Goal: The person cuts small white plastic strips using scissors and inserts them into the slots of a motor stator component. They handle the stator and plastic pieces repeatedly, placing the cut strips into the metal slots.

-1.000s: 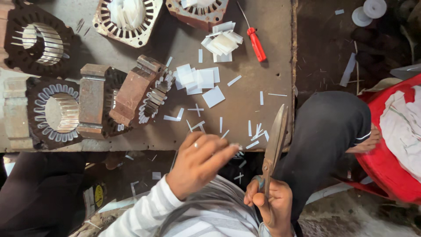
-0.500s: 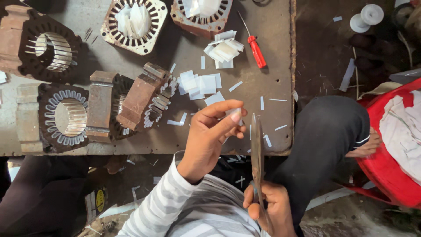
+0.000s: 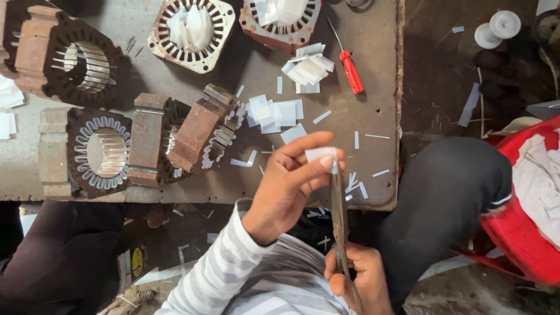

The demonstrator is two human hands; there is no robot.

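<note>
**Paper slip held against scissor blades**

Lowest in view, the scissors are gripped at the handles by the right hand, its grip closed around them, blades pointing up and away. Just above, a small white paper slip is pinched in the left hand, grip clamped on it, touching the blade tips over the counter edge. Beyond, cut paper pieces are scattered beside rusty stator cores. Farther off, a red screwdriver is seen.

My worn grey metal tabletop carries rusty slotted motor stators, white paper slips and a red-handled screwdriver.
</note>
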